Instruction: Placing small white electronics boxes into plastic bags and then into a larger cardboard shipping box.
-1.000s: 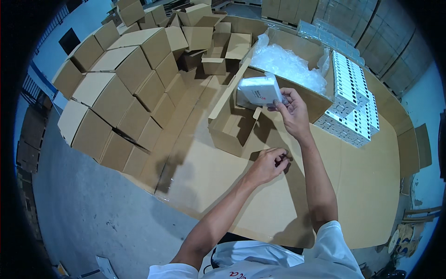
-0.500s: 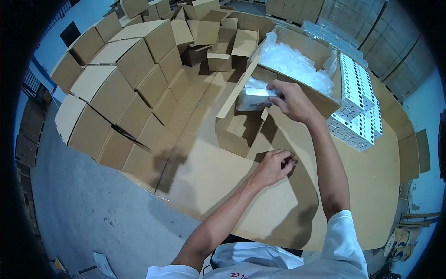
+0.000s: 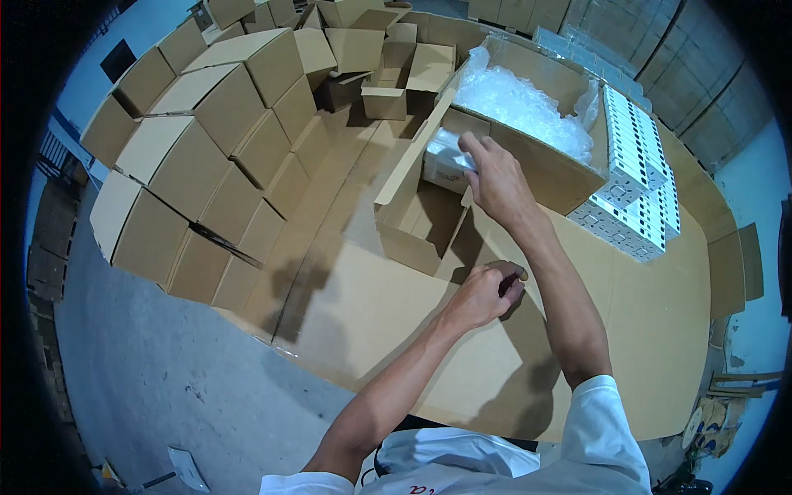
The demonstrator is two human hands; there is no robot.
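Note:
My right hand (image 3: 493, 180) grips a small white box wrapped in clear plastic (image 3: 444, 158) and holds it inside the top of an open brown carton (image 3: 417, 221) on the cardboard sheet. My left hand (image 3: 485, 294) rests curled on the sheet just in front of that carton, with a small dark thing barely showing between its fingers; I cannot tell what it is. Behind the carton stands a large open box (image 3: 551, 169) filled with clear plastic wrapping (image 3: 516, 103).
Rows of closed brown cartons (image 3: 194, 177) are stacked on the left. Smaller open cartons (image 3: 388, 66) lie at the back. Stacked white boxes (image 3: 631, 177) stand to the right of the large box. The cardboard sheet (image 3: 652, 330) covers the grey concrete floor (image 3: 165, 388).
My right hand has carried the white box down from above the large box into the open brown carton. My left hand has stayed on the sheet.

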